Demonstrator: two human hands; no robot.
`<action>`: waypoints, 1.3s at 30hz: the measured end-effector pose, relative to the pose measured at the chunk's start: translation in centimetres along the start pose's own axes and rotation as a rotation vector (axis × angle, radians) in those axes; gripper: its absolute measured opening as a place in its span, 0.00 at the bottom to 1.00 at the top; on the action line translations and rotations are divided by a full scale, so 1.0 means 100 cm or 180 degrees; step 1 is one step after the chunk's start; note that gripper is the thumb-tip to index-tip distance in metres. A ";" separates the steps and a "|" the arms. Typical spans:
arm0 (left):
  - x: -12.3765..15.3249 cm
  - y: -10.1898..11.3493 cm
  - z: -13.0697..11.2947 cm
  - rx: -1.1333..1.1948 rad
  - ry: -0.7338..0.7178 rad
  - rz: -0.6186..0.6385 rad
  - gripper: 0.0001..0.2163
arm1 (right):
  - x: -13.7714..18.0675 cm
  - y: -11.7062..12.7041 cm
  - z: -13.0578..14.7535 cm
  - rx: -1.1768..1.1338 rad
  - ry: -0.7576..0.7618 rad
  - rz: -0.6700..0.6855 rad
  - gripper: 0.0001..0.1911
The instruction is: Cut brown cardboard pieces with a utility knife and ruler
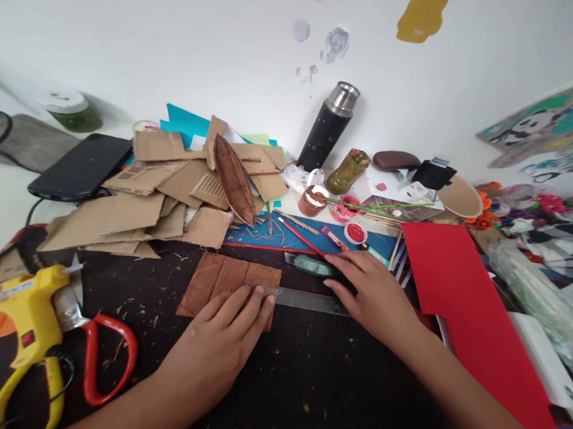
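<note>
My left hand (pixel 225 336) lies flat with fingers stretched out, pressing a clear ruler (pixel 310 301) onto a brown-painted piece of cardboard (pixel 213 279). The ruler extends rightward over the dark tabletop. At its other end, my right hand (pixel 374 293) has thumb and fingers on both sides of a green utility knife (pixel 308 265), around its right end. The knife's blade end points left. My palm hides the rest of its handle.
Red-handled scissors (pixel 130 351) and a yellow glue gun (pixel 37 311) lie at left. Cardboard scraps (pixel 118 214), a brown boat-shaped piece (pixel 234 179) and a black flask (pixel 327 126) are behind. Red paint (pixel 355 232) sits near the right hand; a red sheet (pixel 463 295) lies right.
</note>
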State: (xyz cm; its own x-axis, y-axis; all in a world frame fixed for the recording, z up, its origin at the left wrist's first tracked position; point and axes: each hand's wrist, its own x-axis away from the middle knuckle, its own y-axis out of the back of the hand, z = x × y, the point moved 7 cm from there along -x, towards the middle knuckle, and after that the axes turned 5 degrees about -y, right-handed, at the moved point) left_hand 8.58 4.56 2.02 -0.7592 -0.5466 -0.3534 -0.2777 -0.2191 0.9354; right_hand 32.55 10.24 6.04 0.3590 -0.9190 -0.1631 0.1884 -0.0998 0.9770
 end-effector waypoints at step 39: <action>-0.001 0.004 -0.002 -0.0123 -0.0070 -0.0028 0.21 | -0.016 -0.043 0.078 -0.1052 0.0325 0.1235 0.20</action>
State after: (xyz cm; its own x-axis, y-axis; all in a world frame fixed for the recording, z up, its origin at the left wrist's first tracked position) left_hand 8.69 4.35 2.41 -0.7698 -0.5266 -0.3607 -0.2618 -0.2549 0.9308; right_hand 24.06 9.16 3.12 0.5440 -0.8209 0.1740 0.2964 0.3820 0.8753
